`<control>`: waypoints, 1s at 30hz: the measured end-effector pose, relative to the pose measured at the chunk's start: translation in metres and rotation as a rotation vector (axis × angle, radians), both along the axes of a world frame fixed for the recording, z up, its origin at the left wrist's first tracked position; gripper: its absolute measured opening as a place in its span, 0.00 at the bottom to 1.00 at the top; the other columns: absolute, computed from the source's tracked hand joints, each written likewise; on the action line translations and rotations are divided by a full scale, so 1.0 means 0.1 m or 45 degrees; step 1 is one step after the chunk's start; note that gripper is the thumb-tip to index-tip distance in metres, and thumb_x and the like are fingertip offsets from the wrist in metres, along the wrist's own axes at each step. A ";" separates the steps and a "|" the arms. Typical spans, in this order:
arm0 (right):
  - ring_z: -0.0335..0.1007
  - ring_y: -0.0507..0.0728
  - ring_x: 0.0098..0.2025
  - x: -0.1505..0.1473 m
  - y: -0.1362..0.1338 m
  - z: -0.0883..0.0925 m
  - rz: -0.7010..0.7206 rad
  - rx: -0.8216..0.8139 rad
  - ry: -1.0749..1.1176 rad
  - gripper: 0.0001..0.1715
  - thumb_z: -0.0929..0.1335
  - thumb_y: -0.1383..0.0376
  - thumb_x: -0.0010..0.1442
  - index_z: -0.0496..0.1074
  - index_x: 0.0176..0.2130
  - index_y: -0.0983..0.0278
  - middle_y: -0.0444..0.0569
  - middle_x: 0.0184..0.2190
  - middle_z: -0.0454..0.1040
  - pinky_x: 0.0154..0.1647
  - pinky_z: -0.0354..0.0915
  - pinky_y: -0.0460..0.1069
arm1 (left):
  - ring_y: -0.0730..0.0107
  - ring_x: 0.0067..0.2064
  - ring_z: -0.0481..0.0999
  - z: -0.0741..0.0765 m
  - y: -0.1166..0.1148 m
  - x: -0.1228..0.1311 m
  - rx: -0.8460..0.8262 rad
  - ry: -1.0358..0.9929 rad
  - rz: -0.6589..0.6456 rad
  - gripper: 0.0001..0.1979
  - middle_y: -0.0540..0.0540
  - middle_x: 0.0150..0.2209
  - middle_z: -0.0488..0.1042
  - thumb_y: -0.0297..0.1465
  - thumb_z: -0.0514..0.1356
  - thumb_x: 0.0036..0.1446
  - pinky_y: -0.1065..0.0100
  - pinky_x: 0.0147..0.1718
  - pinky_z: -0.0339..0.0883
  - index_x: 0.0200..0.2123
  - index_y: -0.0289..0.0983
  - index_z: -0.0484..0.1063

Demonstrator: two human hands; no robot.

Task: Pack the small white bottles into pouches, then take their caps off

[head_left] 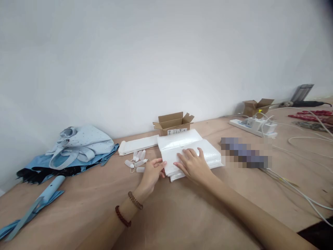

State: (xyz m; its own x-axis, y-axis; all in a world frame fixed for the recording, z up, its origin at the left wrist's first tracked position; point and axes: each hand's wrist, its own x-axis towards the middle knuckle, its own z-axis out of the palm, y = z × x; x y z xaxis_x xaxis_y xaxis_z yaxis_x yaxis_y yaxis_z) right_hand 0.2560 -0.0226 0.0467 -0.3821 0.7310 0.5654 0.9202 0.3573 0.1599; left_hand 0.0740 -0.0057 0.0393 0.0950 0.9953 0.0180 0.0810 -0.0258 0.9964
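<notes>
A stack of glossy white bubble mailers (175, 162) lies on the brown-covered table in front of me, flaps toward the wall. My left hand (153, 172) closes on the stack's left edge, thumb above and fingers partly hidden beside it. Palm down, my right hand (191, 162) rests on the top mailer with its fingers spread. Just left of the stack are several small translucent plastic bottles (140, 163), near my left fingers. Behind them lies a flat pile of long white pieces (139, 144); their kind is unclear.
An open cardboard box (174, 131) stands behind the mailers against the wall. At left are a pale blue bag (80, 142) and a folded blue umbrella (50, 189). To the right lie a power strip (253, 126) with white cables, a pixelated object (244, 152) and a smaller box (256, 107).
</notes>
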 end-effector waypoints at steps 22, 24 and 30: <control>0.61 0.63 0.47 -0.01 0.02 -0.04 -0.003 0.050 0.020 0.22 0.58 0.54 0.66 0.68 0.48 0.65 0.58 0.47 0.69 0.50 0.50 0.59 | 0.56 0.49 0.71 0.21 1.39 -1.39 0.486 1.784 0.025 0.08 0.38 0.41 0.76 0.24 0.56 0.52 0.62 0.49 0.60 0.35 0.34 0.75; 0.61 0.63 0.47 -0.01 0.02 -0.04 0.002 0.052 0.016 0.22 0.58 0.54 0.66 0.68 0.48 0.65 0.58 0.46 0.69 0.50 0.51 0.60 | 0.57 0.50 0.71 0.17 1.42 -1.42 0.466 1.861 0.010 0.09 0.38 0.43 0.75 0.27 0.56 0.56 0.62 0.49 0.60 0.38 0.33 0.74; 0.61 0.64 0.47 -0.02 0.01 -0.03 -0.003 0.023 0.009 0.23 0.57 0.53 0.66 0.68 0.49 0.65 0.59 0.47 0.69 0.49 0.51 0.60 | 0.63 0.45 0.72 0.09 1.39 -1.45 0.400 1.995 0.011 0.14 0.43 0.46 0.71 0.36 0.56 0.61 0.55 0.45 0.68 0.46 0.34 0.69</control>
State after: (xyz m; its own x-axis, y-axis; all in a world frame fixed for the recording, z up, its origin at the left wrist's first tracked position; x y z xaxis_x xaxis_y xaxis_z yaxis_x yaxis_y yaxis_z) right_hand 0.2542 -0.0216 0.0433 -0.3759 0.7219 0.5810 0.9223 0.3520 0.1595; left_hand -0.0713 0.1328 0.0480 0.2105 0.9717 0.1074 0.9737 -0.1986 -0.1116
